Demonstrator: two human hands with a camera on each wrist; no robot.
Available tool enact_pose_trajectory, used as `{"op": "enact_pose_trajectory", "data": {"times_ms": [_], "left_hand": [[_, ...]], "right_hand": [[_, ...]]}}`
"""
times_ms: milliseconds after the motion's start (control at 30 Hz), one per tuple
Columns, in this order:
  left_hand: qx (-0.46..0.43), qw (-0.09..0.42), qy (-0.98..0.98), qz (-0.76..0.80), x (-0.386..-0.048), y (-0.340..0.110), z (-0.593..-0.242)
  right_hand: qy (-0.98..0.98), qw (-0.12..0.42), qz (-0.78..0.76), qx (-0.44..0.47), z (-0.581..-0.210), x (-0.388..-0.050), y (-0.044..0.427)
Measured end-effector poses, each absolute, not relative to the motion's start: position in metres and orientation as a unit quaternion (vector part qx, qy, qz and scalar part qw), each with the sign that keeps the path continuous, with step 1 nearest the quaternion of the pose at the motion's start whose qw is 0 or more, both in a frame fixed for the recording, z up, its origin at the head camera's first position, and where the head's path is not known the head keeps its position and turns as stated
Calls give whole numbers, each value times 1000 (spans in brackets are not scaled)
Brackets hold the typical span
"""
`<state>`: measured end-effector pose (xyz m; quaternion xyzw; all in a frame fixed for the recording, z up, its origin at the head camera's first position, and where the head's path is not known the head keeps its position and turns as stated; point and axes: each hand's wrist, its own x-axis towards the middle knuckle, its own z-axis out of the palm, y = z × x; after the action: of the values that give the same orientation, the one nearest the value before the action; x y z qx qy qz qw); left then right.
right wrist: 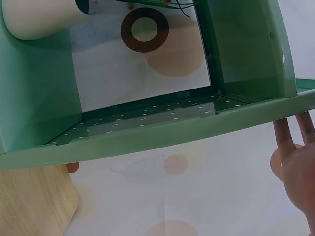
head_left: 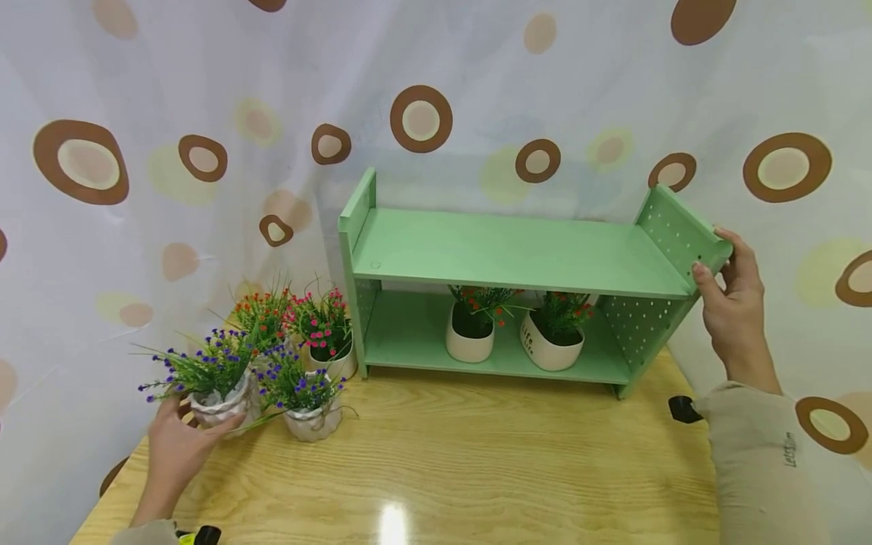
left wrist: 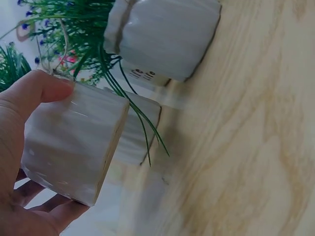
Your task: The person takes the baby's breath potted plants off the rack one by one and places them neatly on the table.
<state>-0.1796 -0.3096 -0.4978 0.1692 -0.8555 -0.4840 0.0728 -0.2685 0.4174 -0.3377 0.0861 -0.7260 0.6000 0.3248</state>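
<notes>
My left hand (head_left: 179, 446) holds a white pot (head_left: 221, 405) of purple flowers at the table's left, thumb on one side and fingers on the other; the left wrist view shows the thumb at the rim of the pot (left wrist: 74, 137). At the upper right, my right hand (head_left: 736, 306) grips the front edge of the side panel of a green two-tier shelf (head_left: 518, 253). In the right wrist view, fingers of the hand (right wrist: 300, 162) lie against the panel edge (right wrist: 162, 140). Two cream pots (head_left: 470, 341) with red flowers stand on the lower tier.
A second white pot (head_left: 313, 422) with purple flowers, a pink-flowered pot (head_left: 337, 365) and a red-flowered plant (head_left: 262, 318) stand left of the shelf on the wooden table (head_left: 477, 462). A patterned cloth (head_left: 477, 60) hangs behind.
</notes>
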Motion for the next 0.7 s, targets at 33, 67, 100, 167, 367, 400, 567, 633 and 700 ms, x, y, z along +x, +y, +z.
{"op": "enact_pose_trajectory", "data": {"times_ms": [33,67,100,167,367,400,567,633,700], "left_hand": [[166,75,-858,-481,-180,-310,-499],[161,77,-860,-477,-180,-310,-500],[157,79,-864,-473,-181,-310,-501],[148,82,-870,-464,-181,-310,-504],[140,62,-883,-443,-182,-314,-509],[138,56,-886,-439,-182,-314,-510],[128,43,-888,-440,-184,-317,-515],[129,41,-884,-447,-185,-317,-517],[130,38,-882,-451,-185,-318,-518]], "right_hand": [[-727,325,599,86,-338,-269,417],[-725,325,601,86,-337,-269,418],[-724,326,602,86,-337,-269,418],[-721,328,604,86,-337,-269,417],[-713,326,615,91,-337,-269,416],[-714,325,613,90,-337,-269,416],[-725,324,602,85,-337,-268,417],[-728,321,600,83,-337,-268,418],[-727,320,602,81,-337,-267,418]]}}
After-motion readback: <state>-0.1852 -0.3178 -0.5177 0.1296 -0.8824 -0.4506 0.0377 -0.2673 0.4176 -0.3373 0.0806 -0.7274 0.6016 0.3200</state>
